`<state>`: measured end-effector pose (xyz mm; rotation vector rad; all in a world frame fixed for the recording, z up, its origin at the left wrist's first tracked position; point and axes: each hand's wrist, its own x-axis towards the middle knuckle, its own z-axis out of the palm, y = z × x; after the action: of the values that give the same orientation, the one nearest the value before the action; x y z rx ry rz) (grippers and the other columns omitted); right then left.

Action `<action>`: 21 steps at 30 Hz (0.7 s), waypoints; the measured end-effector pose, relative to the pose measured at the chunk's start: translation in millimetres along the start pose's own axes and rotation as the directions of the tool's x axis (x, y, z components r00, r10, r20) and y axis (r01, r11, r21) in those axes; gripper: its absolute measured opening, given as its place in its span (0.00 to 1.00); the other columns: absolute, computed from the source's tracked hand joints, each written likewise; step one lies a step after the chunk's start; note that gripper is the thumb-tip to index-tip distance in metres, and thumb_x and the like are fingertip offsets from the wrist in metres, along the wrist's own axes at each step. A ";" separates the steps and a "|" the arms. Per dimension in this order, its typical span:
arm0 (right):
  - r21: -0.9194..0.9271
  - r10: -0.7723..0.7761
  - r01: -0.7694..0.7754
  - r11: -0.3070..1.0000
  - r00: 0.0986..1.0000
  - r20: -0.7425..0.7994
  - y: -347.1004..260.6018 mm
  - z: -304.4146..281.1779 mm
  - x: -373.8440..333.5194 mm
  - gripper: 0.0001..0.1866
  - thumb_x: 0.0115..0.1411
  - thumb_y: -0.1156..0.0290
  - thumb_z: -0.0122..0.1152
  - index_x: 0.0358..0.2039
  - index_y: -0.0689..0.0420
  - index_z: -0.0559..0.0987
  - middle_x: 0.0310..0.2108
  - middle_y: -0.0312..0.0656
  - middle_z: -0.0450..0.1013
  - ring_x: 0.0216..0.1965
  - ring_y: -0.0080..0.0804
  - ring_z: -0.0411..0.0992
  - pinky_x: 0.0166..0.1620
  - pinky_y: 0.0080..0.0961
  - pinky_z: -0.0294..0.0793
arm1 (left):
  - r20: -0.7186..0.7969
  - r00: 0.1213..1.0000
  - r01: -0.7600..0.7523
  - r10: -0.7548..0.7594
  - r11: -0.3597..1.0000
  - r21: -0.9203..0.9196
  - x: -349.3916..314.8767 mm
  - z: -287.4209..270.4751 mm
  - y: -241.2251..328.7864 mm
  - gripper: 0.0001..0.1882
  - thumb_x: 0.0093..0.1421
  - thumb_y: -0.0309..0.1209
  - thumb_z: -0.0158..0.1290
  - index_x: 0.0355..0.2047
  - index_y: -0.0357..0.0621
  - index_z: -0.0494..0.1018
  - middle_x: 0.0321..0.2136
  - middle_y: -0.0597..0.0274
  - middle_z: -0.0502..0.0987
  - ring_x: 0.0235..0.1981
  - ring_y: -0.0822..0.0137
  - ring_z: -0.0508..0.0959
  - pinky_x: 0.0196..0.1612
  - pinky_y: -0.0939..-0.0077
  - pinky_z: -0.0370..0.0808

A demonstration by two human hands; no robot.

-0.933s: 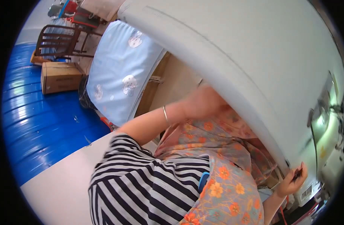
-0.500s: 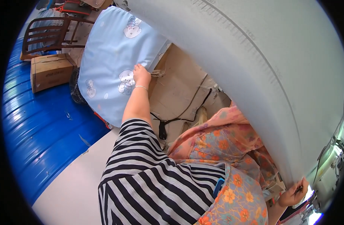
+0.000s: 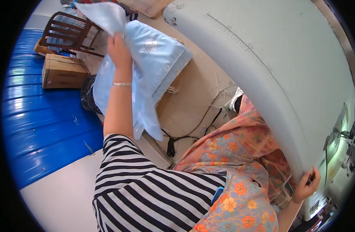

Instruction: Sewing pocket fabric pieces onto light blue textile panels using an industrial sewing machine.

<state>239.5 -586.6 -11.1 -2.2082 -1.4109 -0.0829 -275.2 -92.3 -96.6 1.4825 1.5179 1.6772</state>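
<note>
My left hand [image 3: 120, 52] is closed on a light blue cloth piece [image 3: 158, 58] printed with white cartoon animals. It lifts one corner, and that part is blurred by motion. The rest of the cloth hangs in folds over a stack or box whose top is hidden. At the lower right, my right hand [image 3: 305, 188] is by the rounded edge of the pale table [image 3: 262, 50], with its fingers curled around a small dark tool [image 3: 310, 178]. Most of that tool is hidden, so its kind does not show.
A cardboard box [image 3: 65, 71] and a brown slatted chair [image 3: 69, 33] stand at the left, by a blue ridged panel [image 3: 50, 127]. Dark cables [image 3: 173, 143] lie on the floor. Sewing-machine-like parts [image 3: 336, 154] sit at the right rim. Floral fabric [image 3: 239, 193] covers my lap.
My left hand has moved up and left, raising the cloth corner, and the cloth has gone from lying flat to folded and hanging. My right hand has shifted slightly upward.
</note>
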 end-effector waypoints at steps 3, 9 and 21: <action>0.114 0.087 -0.085 0.990 0.996 -0.019 -15.0 10.9 20.3 0.14 0.62 0.79 0.53 0.48 0.62 0.76 0.31 0.33 0.71 0.27 0.18 0.63 0.31 0.16 0.64 | 0.131 0.868 -0.486 0.480 0.873 0.023 9.2 64.3 118.3 0.13 0.65 0.32 0.44 0.37 0.34 0.72 0.40 0.45 0.76 0.41 0.50 0.75 0.45 0.63 0.72; 0.417 0.030 0.038 0.908 0.987 -0.155 -46.2 39.5 67.5 0.24 0.58 0.83 0.54 0.56 0.57 0.73 0.44 0.28 0.74 0.22 0.10 0.50 0.25 0.13 0.51 | 0.321 0.599 -0.600 0.734 0.677 -0.427 -146.6 271.4 287.5 0.13 0.62 0.30 0.45 0.38 0.30 0.71 0.42 0.42 0.74 0.47 0.47 0.72 0.53 0.58 0.69; 0.036 -0.260 0.263 0.964 0.964 -0.062 -57.0 17.2 65.3 0.15 0.42 0.84 0.60 0.33 0.57 0.75 0.47 0.41 0.75 0.31 0.42 0.77 0.32 0.30 0.77 | 0.749 -0.097 -0.719 0.655 0.474 -0.508 -292.9 316.9 307.2 0.17 0.61 0.31 0.45 0.49 0.40 0.74 0.54 0.49 0.71 0.55 0.50 0.70 0.60 0.61 0.65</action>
<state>216.5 -506.0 16.7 -1.9573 -1.6486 -0.2032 202.5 -298.1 3.5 2.8463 -0.0126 0.6296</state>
